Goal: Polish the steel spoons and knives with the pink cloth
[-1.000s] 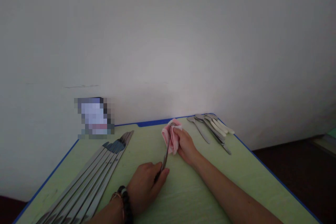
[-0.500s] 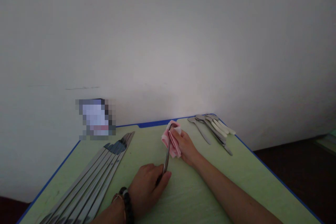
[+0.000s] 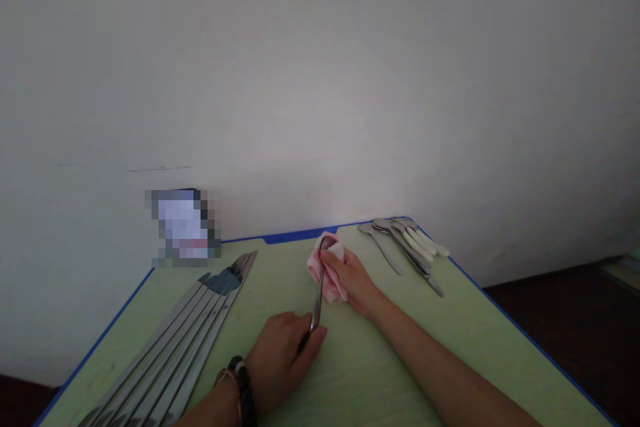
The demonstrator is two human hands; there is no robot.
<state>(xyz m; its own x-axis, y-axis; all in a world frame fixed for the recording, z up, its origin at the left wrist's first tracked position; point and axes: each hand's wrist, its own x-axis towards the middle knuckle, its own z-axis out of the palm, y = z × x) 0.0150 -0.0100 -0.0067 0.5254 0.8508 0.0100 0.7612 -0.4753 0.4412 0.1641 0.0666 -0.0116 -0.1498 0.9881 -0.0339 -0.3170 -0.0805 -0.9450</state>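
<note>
A metal spoon (image 3: 319, 295) slants over the middle of the table, its bowl end pointing away from me. My left hand (image 3: 283, 357), with a dark beaded bracelet at the wrist, is closed around its handle. My right hand (image 3: 353, 278) is closed on a pink and white cloth (image 3: 332, 285), which cups the spoon's bowl from below and behind. The right thumb presses near the bowl. Part of the bowl shows inside the cloth; the handle's end is hidden in my left hand.
On the green table (image 3: 350, 373), long flat metal utensils (image 3: 185, 340) lie side by side at the left. Several spoons (image 3: 400, 240), some with white handles, lie at the back right. A blurred phone-like device (image 3: 181, 223) leans against the wall (image 3: 320, 80).
The right thumb has shifted slightly left and down by the spoon's bowl, and the cloth's folds have moved a little. My left hand keeps its place on the handle.
</note>
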